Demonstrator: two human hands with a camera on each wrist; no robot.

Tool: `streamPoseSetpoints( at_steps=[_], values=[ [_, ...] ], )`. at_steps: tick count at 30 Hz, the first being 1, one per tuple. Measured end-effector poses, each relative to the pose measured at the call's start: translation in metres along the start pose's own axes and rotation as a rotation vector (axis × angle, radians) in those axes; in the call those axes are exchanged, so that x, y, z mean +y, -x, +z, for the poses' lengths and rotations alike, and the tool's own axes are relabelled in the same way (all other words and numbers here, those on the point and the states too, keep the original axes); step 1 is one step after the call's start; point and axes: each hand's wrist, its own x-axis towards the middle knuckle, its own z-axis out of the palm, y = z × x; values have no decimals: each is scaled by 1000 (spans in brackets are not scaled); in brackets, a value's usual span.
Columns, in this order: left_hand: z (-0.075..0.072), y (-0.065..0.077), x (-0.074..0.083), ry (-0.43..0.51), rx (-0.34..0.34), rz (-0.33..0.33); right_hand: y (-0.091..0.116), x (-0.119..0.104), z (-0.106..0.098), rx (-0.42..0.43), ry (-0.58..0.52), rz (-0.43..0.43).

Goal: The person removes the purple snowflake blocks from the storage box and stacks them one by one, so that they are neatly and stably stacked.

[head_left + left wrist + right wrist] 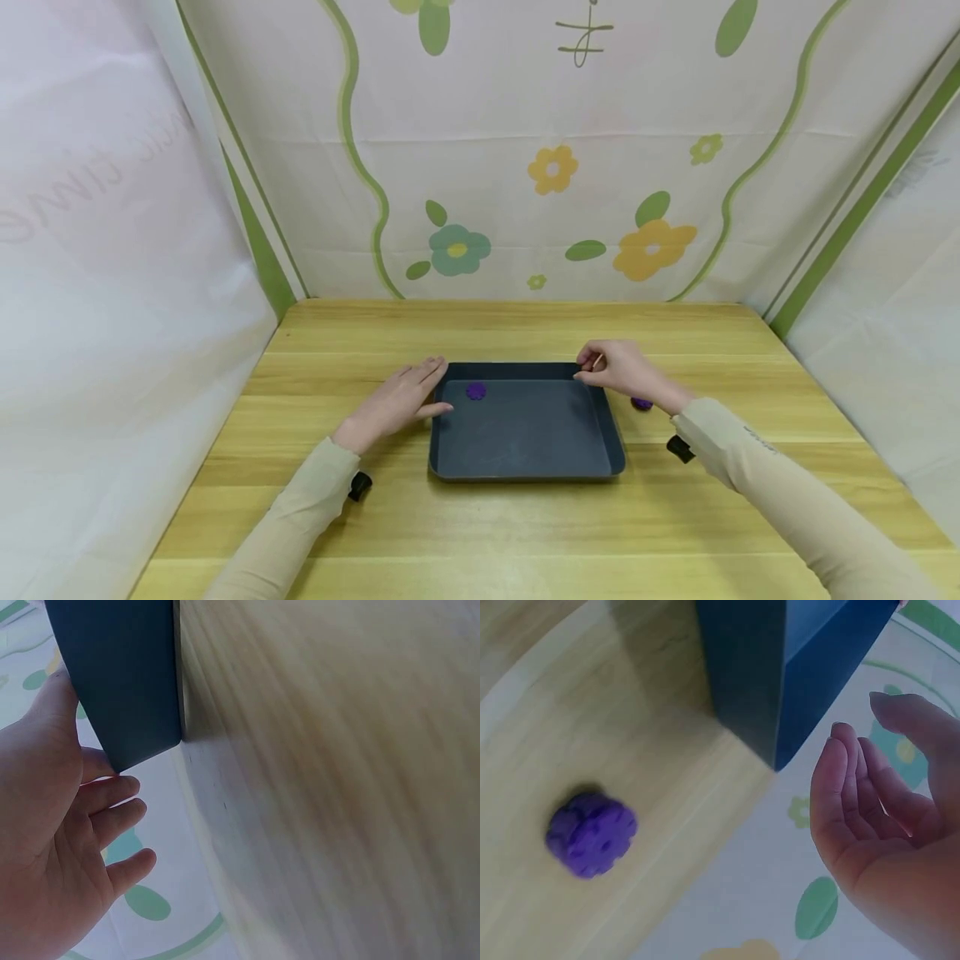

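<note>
A dark grey rectangular tray [525, 433] lies on the wooden table, a small purple scalloped disc [476, 391] inside it near the back left corner. My left hand [397, 400] touches the tray's left rim towards the back, fingers extended and the thumb reaching over the edge. In the left wrist view its fingertips are right at the tray's corner. At the back right corner is my right hand [618, 367], its fingers loosely bent and the thumb apart from them, with nothing between them in the right wrist view. A purple piece with a notched edge [592, 834] lies on the table right of the tray.
The wooden table [480, 533] extends in front of the tray and to both sides. Behind it hangs a white cloth [495, 183] printed with flowers, and further cloth panels [127, 250] close off the sides. A dark wrist device [360, 486] shows under the left sleeve.
</note>
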Motion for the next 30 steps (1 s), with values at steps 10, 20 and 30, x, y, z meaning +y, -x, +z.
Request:
streamPoseSetpoints(
  at_steps=[10,20,30],
  values=[
    [0,0,0,-8,14,4,-20,-21,16,-10,-8,-38],
    [0,0,0,5,-27,-17,-33,-38,32,-43,-43,-69],
    [-1,1,0,-1,-9,-4,-45,-56,49,-54,-33,-147]
  ],
)
